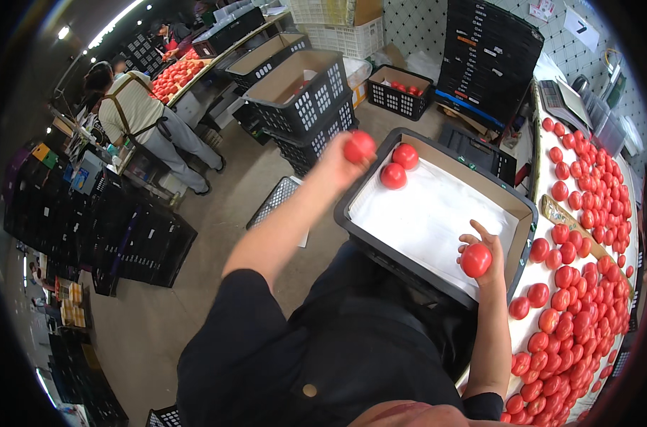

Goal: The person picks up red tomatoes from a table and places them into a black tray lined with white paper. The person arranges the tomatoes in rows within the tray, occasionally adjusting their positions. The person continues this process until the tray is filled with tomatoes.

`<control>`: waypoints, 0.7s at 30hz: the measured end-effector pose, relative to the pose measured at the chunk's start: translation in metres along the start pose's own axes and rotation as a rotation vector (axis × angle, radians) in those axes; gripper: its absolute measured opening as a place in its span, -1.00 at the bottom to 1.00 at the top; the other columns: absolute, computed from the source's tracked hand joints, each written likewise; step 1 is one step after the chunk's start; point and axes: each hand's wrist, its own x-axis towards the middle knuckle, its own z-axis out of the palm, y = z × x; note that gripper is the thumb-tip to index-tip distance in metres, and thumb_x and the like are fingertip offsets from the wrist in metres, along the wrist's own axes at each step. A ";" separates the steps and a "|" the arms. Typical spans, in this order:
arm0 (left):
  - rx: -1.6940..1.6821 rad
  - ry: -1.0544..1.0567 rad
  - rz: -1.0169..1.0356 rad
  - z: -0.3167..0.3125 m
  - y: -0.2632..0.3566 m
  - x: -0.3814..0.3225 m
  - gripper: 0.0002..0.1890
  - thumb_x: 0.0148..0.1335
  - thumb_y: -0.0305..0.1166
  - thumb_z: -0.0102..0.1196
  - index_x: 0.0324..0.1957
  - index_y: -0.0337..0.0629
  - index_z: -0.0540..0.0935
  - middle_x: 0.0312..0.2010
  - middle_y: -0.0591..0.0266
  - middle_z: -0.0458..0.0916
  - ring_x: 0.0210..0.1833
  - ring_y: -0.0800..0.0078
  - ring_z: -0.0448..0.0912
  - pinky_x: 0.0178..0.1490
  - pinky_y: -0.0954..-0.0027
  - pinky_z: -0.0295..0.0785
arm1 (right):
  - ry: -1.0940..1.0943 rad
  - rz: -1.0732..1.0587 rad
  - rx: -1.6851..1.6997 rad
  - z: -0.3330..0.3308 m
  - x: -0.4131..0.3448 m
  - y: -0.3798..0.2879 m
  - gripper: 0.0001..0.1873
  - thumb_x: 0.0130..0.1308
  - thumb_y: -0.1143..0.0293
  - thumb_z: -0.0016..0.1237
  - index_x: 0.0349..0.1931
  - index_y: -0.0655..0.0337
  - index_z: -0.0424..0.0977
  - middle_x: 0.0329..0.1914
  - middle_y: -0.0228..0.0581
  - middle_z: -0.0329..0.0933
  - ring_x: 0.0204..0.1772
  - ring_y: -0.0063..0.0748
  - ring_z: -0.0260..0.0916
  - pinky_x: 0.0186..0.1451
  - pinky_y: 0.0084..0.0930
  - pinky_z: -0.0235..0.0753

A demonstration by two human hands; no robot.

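Note:
My left hand (345, 160) holds a red tomato (360, 147) just outside the far left edge of a black plastic crate (363, 187). Another tomato (475, 260) rests in my right hand (486, 256), over the right part of the same crate. White paper (430, 208) lines the crate's bottom, and cardboard lines its sides. Two tomatoes (393, 175) lie in its far left corner, close together. To the right, many tomatoes (580, 320) cover a pale sorting table (521, 341).
A wooden divider (569, 218) crosses the table among the tomatoes. Stacked black crates (302, 101) stand ahead on the left. A tall crate stack (483, 58) rises ahead, near a scale (563, 101). A person (136, 107) stands at another table at the upper left; someone else (174, 40) is beyond.

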 end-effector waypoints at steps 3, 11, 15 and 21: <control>-0.012 0.039 0.311 -0.004 0.113 0.043 -0.45 0.41 -0.06 -0.10 0.24 -0.29 0.28 0.16 -0.18 0.41 0.06 -0.05 0.52 0.04 0.11 0.59 | -0.004 -0.011 0.004 -0.003 0.002 0.000 -0.40 0.34 0.14 -0.28 0.33 0.26 0.20 -0.15 0.08 0.58 -0.28 -0.08 0.61 -0.37 -0.22 0.68; 0.660 0.105 0.592 0.023 0.160 0.051 -0.47 0.44 -0.05 -0.11 0.26 -0.21 0.35 0.14 -0.05 0.52 0.10 0.19 0.55 0.14 0.22 0.45 | -0.042 -0.055 0.028 -0.009 0.002 0.002 -0.39 0.41 0.04 -0.33 0.32 0.29 0.23 -0.12 0.07 0.58 -0.20 -0.08 0.61 -0.29 -0.19 0.69; 1.204 -0.221 0.366 0.030 0.037 0.035 -0.67 0.32 -0.21 0.10 0.00 -0.21 0.57 -0.24 0.20 0.64 -0.25 0.42 0.64 -0.16 0.43 0.51 | 0.035 -0.014 0.024 -0.008 0.002 -0.001 -0.43 0.36 0.13 -0.27 0.27 0.31 0.25 -0.14 0.05 0.58 -0.21 -0.10 0.61 -0.27 -0.20 0.68; 2.008 -0.162 0.682 0.038 -0.091 0.041 -0.50 0.24 -0.18 0.17 0.12 -0.27 0.44 0.06 -0.17 0.43 0.08 -0.03 0.51 0.04 0.11 0.51 | 0.039 -0.020 0.003 0.004 -0.001 -0.006 -0.42 0.29 0.18 -0.19 0.25 0.33 0.26 -0.16 0.06 0.58 -0.23 -0.10 0.62 -0.29 -0.22 0.69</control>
